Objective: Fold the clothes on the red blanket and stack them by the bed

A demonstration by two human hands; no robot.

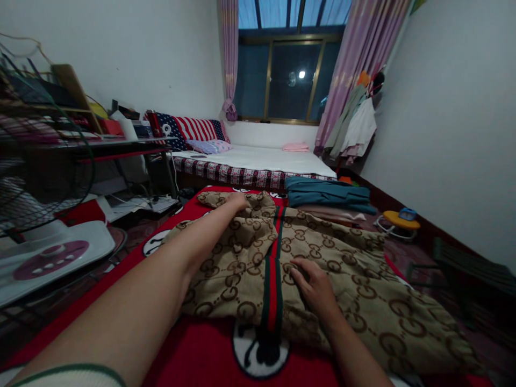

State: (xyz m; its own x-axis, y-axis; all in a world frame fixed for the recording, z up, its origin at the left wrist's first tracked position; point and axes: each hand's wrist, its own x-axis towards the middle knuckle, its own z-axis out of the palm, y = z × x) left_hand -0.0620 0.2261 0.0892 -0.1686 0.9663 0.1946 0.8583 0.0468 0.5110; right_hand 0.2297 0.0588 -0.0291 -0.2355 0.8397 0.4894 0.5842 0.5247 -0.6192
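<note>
A tan garment [237, 258] with a brown interlocking-letter pattern lies spread and wrinkled over a red cover [193, 349]. Down its middle runs a green-red-green stripe, and gathered edges show on the right. My left hand [237, 201] reaches to the garment's far left part, its fingers curled into the cloth and partly hidden. Just right of the stripe, my right hand [316, 285] rests on the fabric, thumb and fingers apart, with nothing visible between them.
Folded teal cloth [328, 194] lies at the far right corner of the red cover. Behind stands a bed [258, 156] below a window. A fan [48, 258] and a cluttered desk [133, 142] are on the left. To the right is a yellow stool [401, 219].
</note>
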